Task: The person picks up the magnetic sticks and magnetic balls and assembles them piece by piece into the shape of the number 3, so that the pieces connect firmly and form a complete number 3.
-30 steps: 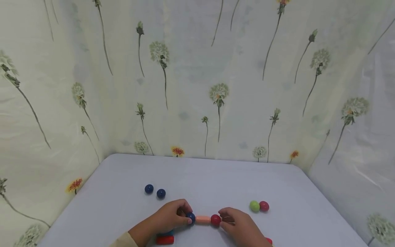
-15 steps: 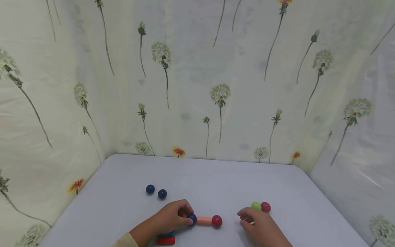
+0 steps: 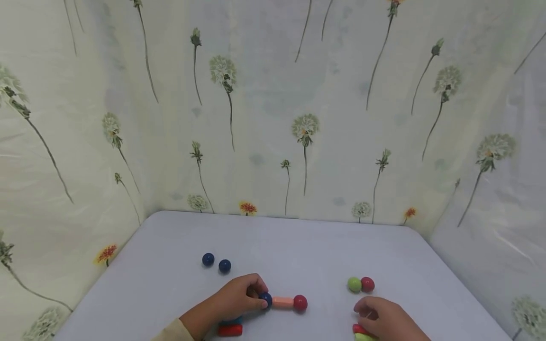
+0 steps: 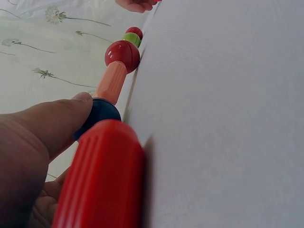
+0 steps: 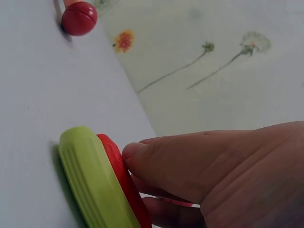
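In the head view my left hand (image 3: 236,298) pinches a dark blue ball (image 3: 266,299) between thumb and fingers. That ball joins one end of a peach-coloured ribbed stick (image 3: 283,302), and a red ball (image 3: 300,303) sits at the other end. My right hand (image 3: 388,318), its fingers loosely bent, is at a red stick (image 5: 124,180) that lies alongside a lime-green stick (image 5: 92,175). In the right wrist view the thumb tip is right at the red stick's edge, and the other fingers are partly hidden behind it.
Two dark blue balls (image 3: 224,265) lie at the back left of the white table (image 3: 290,241). At the right, a lime-green ball (image 3: 354,284) and a red ball (image 3: 368,284) sit side by side. Another red stick (image 3: 230,330) and a blue stick (image 3: 233,320) lie by my left forearm.
My right hand has left the red ball on the peach stick and moved right and nearer to the red and lime-green sticks. My left hand keeps its hold on the blue ball.
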Demonstrator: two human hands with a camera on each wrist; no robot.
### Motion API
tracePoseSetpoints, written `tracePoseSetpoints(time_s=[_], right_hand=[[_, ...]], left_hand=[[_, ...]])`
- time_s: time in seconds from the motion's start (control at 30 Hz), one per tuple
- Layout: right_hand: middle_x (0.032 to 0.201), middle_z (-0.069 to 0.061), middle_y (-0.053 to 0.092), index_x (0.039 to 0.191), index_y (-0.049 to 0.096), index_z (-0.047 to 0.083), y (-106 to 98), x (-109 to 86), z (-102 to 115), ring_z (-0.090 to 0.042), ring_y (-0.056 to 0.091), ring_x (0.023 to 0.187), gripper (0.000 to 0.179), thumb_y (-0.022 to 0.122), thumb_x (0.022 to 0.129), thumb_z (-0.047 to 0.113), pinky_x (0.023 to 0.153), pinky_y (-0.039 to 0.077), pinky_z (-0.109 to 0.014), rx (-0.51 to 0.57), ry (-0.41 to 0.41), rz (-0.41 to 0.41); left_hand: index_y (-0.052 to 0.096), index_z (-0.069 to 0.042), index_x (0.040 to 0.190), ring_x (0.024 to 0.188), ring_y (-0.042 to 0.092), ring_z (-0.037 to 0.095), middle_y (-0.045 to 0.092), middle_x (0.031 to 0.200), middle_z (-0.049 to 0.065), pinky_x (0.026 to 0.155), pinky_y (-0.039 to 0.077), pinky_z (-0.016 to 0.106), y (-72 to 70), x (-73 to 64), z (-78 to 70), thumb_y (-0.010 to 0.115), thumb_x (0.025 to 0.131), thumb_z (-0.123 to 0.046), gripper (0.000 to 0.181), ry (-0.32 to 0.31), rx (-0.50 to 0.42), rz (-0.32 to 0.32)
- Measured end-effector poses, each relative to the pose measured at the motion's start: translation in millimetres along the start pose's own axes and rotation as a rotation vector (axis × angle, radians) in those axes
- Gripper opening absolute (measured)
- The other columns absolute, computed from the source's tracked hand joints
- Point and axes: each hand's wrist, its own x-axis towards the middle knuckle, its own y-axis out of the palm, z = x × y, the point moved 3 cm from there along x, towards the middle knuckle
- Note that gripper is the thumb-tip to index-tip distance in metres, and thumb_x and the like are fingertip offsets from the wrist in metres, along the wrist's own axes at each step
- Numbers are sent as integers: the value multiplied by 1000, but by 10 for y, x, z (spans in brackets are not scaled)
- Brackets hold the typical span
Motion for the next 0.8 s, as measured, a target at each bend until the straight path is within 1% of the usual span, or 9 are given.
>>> tracePoseSetpoints(time_s=[0.1,0.23,0.4,0.53,0.6,0.73,0.8], right_hand=[[96,3,70,107,73,12,9,-7,-75,-18,61,87,21,82,90,21,85,59,-42,3,6,12],[97,3,70,108,72,12,13,-4,-186,-19,61,87,24,82,90,25,85,59,-43,11,30,36],[98,2,70,108,72,13,-30,-13,-288,-19,62,89,27,83,89,29,86,58,-44,47,44,65],[98,1,71,108,72,11,-67,-75,-301,-19,63,90,26,83,90,26,86,58,-43,89,15,81],[99,0,71,109,72,9,-75,-101,-305,-20,63,90,28,82,90,26,86,58,-43,114,6,101],[98,-1,71,109,71,6,-96,-139,-298,-20,64,90,24,79,93,22,85,58,-43,140,-51,138],[98,-2,71,109,71,4,-111,-152,-292,-21,64,90,22,77,95,20,84,58,-42,146,-93,158]], left_hand=[[68,-26,102,88,61,17,68,93,-5,75,49,31,-6,-4,-3,84,89,-22,22,-6,-1,1],[68,-26,102,88,61,17,67,93,-4,74,48,31,-8,-11,-11,84,89,-21,22,-6,-1,1],[68,-26,102,89,61,18,67,94,-4,75,49,32,-11,4,-8,84,89,-21,22,-9,-3,2],[68,-26,102,88,61,17,67,93,-4,75,49,31,-6,3,-3,84,89,-21,22,-3,-5,-1],[68,-26,102,88,61,18,67,93,-4,74,49,31,-4,3,-2,85,88,-21,22,-3,-8,-3],[68,-26,102,88,61,18,67,93,-3,75,48,31,0,9,6,85,88,-20,22,-9,-10,-2],[68,-26,102,88,61,18,67,93,-3,75,49,31,1,15,13,84,89,-20,22,-14,-11,-1]])
